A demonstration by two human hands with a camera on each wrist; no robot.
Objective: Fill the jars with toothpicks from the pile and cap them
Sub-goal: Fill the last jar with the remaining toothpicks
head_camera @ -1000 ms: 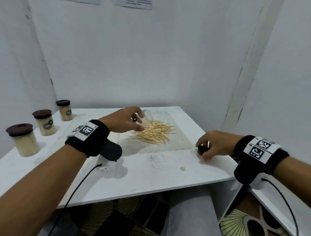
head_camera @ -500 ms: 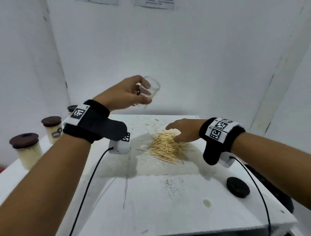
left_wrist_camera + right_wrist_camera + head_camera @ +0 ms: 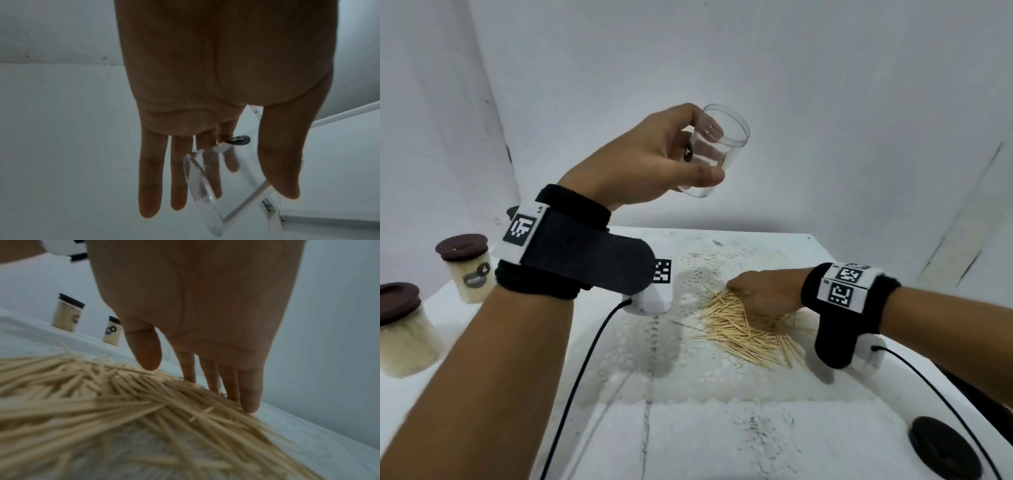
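Toothpicks (image 3: 748, 329) lie mid-tabletop under the right hand's (image 3: 763, 291) straight fingers, the left hand (image 3: 650, 161) grips one empty jar (image 3: 710, 159) aloft, two capped jars (image 3: 469, 269) line the left edge, one lid (image 3: 945, 451) near the right corner.

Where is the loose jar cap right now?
In the head view, the dark cap lies flat at the table's near right corner, apart from the toothpick pile.
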